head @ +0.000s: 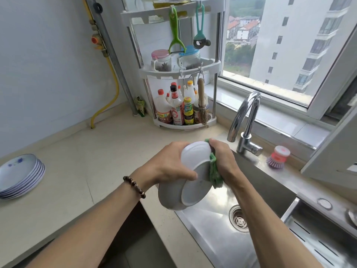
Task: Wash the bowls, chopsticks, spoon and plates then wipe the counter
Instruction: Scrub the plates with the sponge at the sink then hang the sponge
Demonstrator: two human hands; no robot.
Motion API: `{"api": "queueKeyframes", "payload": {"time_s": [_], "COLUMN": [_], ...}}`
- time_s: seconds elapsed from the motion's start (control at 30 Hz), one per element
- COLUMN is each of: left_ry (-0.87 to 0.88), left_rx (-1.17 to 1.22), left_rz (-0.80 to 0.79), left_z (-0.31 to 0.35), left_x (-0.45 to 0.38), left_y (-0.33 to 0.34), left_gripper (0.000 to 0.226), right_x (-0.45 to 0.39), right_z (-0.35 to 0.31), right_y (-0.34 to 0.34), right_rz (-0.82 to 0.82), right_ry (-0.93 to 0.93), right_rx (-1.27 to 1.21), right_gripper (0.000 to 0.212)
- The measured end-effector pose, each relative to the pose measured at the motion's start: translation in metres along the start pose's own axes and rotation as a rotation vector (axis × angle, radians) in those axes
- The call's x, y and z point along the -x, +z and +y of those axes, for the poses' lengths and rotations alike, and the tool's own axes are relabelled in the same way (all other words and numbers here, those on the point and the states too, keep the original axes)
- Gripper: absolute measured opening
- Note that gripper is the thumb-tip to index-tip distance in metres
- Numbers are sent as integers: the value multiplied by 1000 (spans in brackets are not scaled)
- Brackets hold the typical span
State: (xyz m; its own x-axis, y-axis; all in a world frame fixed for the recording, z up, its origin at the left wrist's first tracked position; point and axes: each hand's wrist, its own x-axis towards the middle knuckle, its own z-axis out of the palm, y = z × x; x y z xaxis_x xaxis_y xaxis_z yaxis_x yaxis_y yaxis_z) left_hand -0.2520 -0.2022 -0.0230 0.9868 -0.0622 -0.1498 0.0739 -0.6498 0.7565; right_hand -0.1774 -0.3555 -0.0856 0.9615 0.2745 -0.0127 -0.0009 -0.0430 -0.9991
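white bowls (185, 182) held tilted over the left edge of the sink (222, 238), scrubbed with a green cloth (214, 171).

the left hand (170, 163) curls around the bowls from the left, thumb across the front; the right hand (222, 157) clutches the cloth against their right rim. a stack of plates (21, 175) sits on the counter (81, 161) far left of the sink, the faucet (245, 122) behind it.

Both forearms reached in from the near edge and met at centre, the left hand (170, 163), a bead bracelet on its wrist, curled in a grip, the right hand (224, 157) clenched just beside it.
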Motion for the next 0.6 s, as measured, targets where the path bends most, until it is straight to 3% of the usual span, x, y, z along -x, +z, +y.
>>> {"api": "queueKeyframes", "payload": {"time_s": [0.07, 0.27, 0.4, 0.53, 0.6], "left_ry": [-17, 0, 6, 34, 56], "left_rx": [-69, 53, 82, 132, 93], "left_rz": [-22, 174, 269, 300, 264], "left_z": [2, -8, -7, -8, -9], "left_x": [-6, -3, 2, 3, 7], "left_y": [-1, 17, 24, 23, 24], "left_gripper": [66, 60, 62, 53, 55], "right_x": [-3, 8, -9, 9, 6], "right_z": [-5, 3, -3, -6, -1], "right_y": [5, 34, 19, 35, 21], "right_rz": [-27, 49, -8, -35, -35], "right_ry": [-124, -396, -137, -407, -279], "right_rx": [115, 397, 51, 357, 187], "right_gripper": [37, 52, 49, 47, 47]}}
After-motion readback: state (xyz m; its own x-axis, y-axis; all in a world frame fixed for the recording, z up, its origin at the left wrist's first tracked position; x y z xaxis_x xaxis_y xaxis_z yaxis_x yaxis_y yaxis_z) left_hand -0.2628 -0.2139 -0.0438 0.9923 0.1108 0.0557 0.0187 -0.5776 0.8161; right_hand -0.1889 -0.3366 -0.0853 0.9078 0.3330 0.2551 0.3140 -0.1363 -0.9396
